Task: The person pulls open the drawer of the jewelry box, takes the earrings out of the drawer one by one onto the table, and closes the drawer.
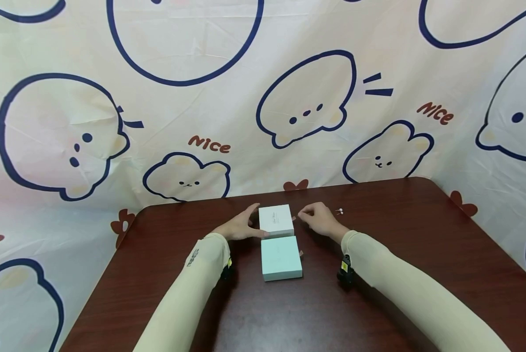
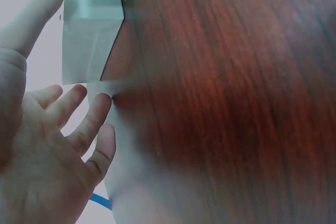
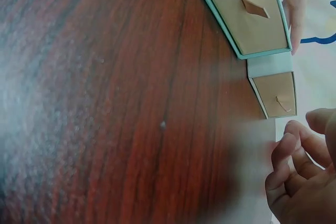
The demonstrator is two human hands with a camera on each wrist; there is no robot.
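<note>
A white box (image 1: pixel 275 219) with small lettering on its top sits just beyond a mint-green box (image 1: pixel 282 259). My left hand (image 1: pixel 240 226) holds the white box from its left, thumb at the near edge and fingers toward the far end. My right hand (image 1: pixel 320 217) hovers right of the white box with loosely bent fingers. In the right wrist view, a gap shows between thumb and index finger, and nothing is seen held. That view shows a ribbon tab (image 3: pixel 254 7) on the mint-green box's side and a thin tab (image 3: pixel 283 103) on the white box's side.
Small white-tipped items (image 1: pixel 339 211), too small to identify, lie beyond my right wrist. Both boxes stand on a dark reddish wood table (image 1: pixel 377 313). A patterned cloth (image 1: pixel 245 107) hangs behind and along the sides of the table.
</note>
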